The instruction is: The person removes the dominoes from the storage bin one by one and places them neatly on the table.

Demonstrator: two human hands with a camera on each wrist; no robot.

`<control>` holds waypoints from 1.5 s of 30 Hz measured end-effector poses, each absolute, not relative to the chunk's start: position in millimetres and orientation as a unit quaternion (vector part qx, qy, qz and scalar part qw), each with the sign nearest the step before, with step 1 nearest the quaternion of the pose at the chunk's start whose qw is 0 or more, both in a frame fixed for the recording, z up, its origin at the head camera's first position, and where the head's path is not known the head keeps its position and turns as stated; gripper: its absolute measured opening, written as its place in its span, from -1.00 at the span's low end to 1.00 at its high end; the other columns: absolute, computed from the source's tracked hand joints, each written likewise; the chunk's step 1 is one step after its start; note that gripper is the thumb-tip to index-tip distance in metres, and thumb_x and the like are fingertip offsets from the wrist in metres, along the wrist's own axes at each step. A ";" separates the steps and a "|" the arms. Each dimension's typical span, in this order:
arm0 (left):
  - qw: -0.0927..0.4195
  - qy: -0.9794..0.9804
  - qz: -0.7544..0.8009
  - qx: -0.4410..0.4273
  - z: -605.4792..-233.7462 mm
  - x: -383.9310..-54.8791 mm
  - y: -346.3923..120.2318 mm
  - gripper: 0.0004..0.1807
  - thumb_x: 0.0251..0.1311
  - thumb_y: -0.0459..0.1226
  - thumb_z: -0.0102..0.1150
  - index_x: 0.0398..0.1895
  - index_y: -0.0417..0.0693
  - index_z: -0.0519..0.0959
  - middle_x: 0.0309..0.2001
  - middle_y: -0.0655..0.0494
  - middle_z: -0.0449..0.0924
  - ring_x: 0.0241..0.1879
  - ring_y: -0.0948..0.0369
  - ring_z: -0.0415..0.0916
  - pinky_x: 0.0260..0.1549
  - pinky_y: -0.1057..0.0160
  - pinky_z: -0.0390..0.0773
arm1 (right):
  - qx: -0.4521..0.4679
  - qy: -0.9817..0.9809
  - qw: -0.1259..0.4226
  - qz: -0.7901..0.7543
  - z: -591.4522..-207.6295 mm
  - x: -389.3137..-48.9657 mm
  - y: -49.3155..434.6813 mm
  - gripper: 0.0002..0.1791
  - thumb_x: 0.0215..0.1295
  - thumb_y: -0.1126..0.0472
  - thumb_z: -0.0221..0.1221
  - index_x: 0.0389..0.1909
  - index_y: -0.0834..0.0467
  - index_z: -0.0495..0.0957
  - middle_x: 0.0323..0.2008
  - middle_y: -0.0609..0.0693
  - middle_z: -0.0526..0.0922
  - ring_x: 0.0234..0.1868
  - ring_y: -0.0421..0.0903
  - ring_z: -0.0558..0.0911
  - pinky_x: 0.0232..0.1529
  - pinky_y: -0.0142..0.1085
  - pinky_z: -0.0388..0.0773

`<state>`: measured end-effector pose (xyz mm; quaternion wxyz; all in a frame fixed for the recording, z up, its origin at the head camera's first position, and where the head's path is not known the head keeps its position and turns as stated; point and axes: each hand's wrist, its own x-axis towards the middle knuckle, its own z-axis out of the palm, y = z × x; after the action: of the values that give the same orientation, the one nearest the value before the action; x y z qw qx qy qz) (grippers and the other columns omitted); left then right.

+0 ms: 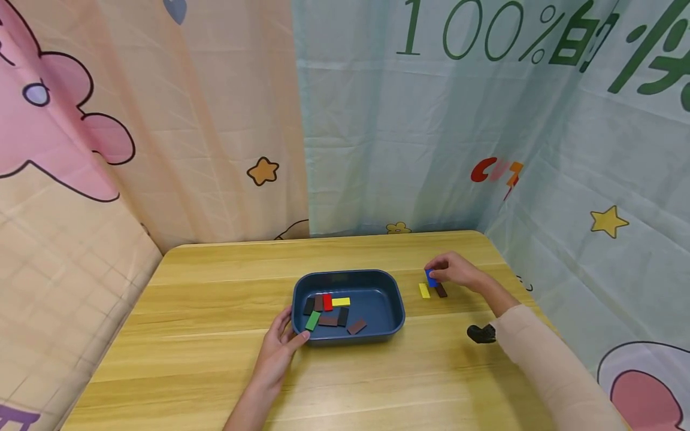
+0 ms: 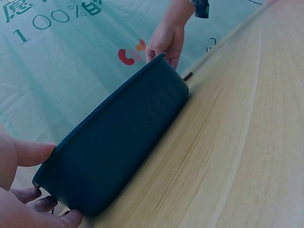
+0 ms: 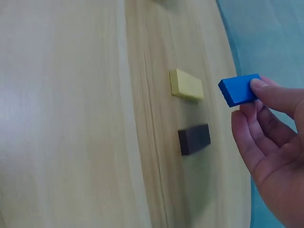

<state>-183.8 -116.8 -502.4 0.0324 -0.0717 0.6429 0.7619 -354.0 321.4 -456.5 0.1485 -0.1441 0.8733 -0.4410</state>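
Note:
Between thumb and fingers my right hand [image 1: 455, 269] pinches a small blue block [image 3: 239, 90], raised off the table in the right wrist view. Below it on the wood lie a yellow block [image 3: 186, 85] and a dark brown block [image 3: 194, 139], apart from each other. My left hand [image 1: 277, 347] grips the near left corner of a dark blue plastic basin [image 1: 377, 305], thumb at the rim and fingers along the outer wall. Inside the basin, mostly towards its left, lie a red block [image 1: 327, 302], a green block [image 1: 312, 321], a yellow block and several brown and black ones.
A black object [image 1: 481, 334] of unclear kind lies beside the right sleeve. The wooden table [image 1: 205, 311] has printed curtains [image 1: 226, 120] hanging behind it and along both sides.

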 end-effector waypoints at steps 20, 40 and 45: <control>0.030 0.640 0.765 -0.066 -503.7 -182.1 -116.9 -0.20 0.36 -0.53 0.21 0.60 -0.25 0.09 0.57 -0.27 0.07 0.50 -0.20 0.12 0.31 0.08 0.40 | -0.100 0.908 0.136 -0.383 -481.8 -347.5 363.7 -0.75 0.45 0.46 0.15 0.07 0.50 0.59 -0.12 0.22 0.67 -0.21 0.01 0.59 -0.18 -0.25 0.63; 0.036 0.648 0.757 -0.079 -504.6 -182.3 -118.4 -0.20 0.36 -0.52 0.22 0.60 -0.21 0.10 0.58 -0.25 0.06 0.50 -0.21 0.12 0.35 -0.04 0.32 | -0.099 0.940 0.087 -0.315 -494.4 -343.1 364.0 -0.82 0.46 0.42 0.18 -0.02 0.39 0.65 -0.20 0.15 0.67 -0.22 0.05 0.57 -0.06 -0.07 0.61; 0.039 0.647 0.757 -0.079 -504.9 -183.5 -118.4 -0.19 0.37 -0.50 0.23 0.61 -0.21 0.09 0.58 -0.25 0.05 0.51 -0.21 0.11 0.36 -0.05 0.31 | -0.094 0.937 0.084 -0.324 -491.6 -343.4 365.0 -0.82 0.46 0.44 0.15 -0.03 0.38 0.65 -0.17 0.16 0.67 -0.20 0.05 0.59 -0.09 -0.09 0.63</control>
<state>-183.5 -118.4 -504.9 0.0390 -0.0789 0.6472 0.7572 -343.4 365.0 -491.6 0.0841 -0.0937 0.9375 -0.3244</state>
